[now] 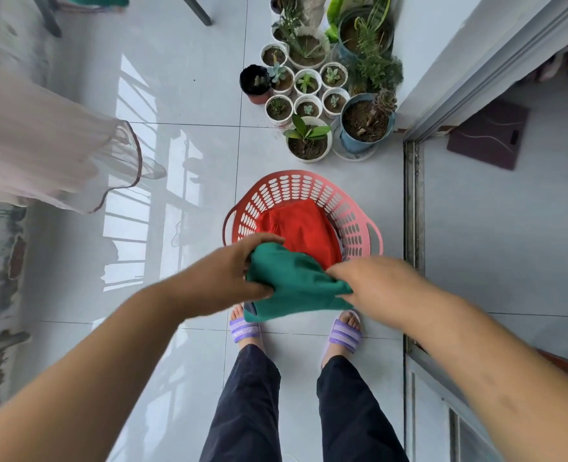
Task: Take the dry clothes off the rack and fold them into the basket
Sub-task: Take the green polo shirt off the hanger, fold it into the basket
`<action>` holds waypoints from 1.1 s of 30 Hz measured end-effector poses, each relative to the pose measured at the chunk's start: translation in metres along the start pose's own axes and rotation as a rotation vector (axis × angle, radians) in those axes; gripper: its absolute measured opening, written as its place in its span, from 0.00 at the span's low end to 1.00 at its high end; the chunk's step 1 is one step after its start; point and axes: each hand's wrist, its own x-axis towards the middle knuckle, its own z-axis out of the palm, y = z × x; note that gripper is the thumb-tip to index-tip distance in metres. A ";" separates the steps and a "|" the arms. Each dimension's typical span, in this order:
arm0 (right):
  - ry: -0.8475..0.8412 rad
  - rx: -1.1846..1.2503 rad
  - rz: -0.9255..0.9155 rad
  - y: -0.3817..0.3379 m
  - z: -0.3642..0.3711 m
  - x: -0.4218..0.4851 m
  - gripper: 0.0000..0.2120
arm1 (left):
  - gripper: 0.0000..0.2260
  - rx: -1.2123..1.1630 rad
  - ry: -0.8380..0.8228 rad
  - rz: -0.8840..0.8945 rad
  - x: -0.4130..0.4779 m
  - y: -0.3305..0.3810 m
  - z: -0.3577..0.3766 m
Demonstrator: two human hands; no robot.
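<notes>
on glossy white floor tiles point(189, 95); potted plants point(326, 85); basket point(296, 188)

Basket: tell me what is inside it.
A red garment lies inside the basket. Anything beneath it is covered, and the green garment hides the basket's near side.

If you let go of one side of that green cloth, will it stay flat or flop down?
Probably flop: the green cloth bunches and sags between the left hand and right hand. It seems light, being thin enough to crumple in both hands.
</notes>
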 end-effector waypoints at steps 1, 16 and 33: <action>0.028 -0.004 -0.004 -0.001 -0.015 0.002 0.10 | 0.29 0.022 0.021 0.021 0.001 0.009 -0.012; 0.286 -0.097 -0.029 -0.021 -0.069 -0.006 0.14 | 0.22 0.032 0.070 0.130 -0.018 0.038 -0.056; -0.246 0.015 0.104 0.022 0.125 0.070 0.10 | 0.20 -0.110 -0.134 -0.388 0.060 -0.121 0.057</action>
